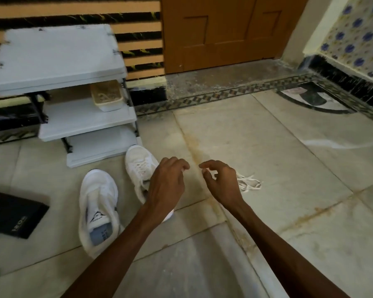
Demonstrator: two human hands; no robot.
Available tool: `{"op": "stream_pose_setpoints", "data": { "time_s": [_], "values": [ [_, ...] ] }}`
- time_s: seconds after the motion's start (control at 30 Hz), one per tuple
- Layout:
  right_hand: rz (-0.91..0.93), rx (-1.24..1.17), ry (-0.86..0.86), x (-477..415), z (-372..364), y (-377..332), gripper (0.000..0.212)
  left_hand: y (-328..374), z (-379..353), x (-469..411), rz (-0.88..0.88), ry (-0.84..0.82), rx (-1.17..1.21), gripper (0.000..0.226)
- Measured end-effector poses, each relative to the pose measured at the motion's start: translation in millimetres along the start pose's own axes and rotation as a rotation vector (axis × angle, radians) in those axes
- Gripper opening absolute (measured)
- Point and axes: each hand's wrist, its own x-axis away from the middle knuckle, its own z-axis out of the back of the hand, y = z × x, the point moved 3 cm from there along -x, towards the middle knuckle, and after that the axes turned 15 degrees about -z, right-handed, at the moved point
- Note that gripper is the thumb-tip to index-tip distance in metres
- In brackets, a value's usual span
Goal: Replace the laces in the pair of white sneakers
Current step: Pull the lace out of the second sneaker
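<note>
Floor (267, 147): stained marble tiles | door (220, 33): wooden | left hand (166, 183), right hand (222, 183): fingers (174, 161) loosely curled, empty

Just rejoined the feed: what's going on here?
A person's left hand and right hand hover above the floor, fingers loosely curled, apparently holding nothing. The near sneaker looks unlaced; the far sneaker, partly behind the left hand, looks laced. Loose laces lie on the floor beside the right hand.

Home entry hall, prob.: brown wooden door (224, 33) w/ stone threshold, white shoe rack (58, 59) beside it, white sneaker (138, 162) at rack's bottom corner, marble floor (267, 147) w/ patterned border (224, 94), floral wall tiles (357, 29).
</note>
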Motion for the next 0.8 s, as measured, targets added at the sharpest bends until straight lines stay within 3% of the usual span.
{"op": "stream_pose_setpoints", "data": {
  "time_s": [0.13,0.3,0.37,0.47,0.57,0.8],
  "values": [
    [0.130,0.024,-0.204,11.1,-46.6,-49.4,0.033,-31.4,52.4,34.0,0.166,0.054,-0.200,0.029],
    [0.099,0.168,-0.426,17.5,-104.5,-78.5,0.068,-65.6,84.8,94.5,0.496,-0.244,-0.577,0.034],
    [0.144,0.212,-0.441,24.2,-119.6,-82.7,0.070,-77.5,89.1,121.4,0.671,-0.332,-0.508,0.054],
    [0.188,0.211,-0.386,32.7,-130.9,-87.6,0.067,-90.1,88.1,149.6,0.863,-0.171,-0.120,0.068],
    [0.184,0.168,-0.329,38.1,-133.5,-94.6,0.063,-95.3,84.8,156.2,0.817,-0.052,-0.036,0.067],
    [0.208,0.168,-0.311,49.0,-137.8,-102.7,0.062,-124.1,87.7,150.4,0.788,-0.021,-0.040,0.065]
  ]
}}
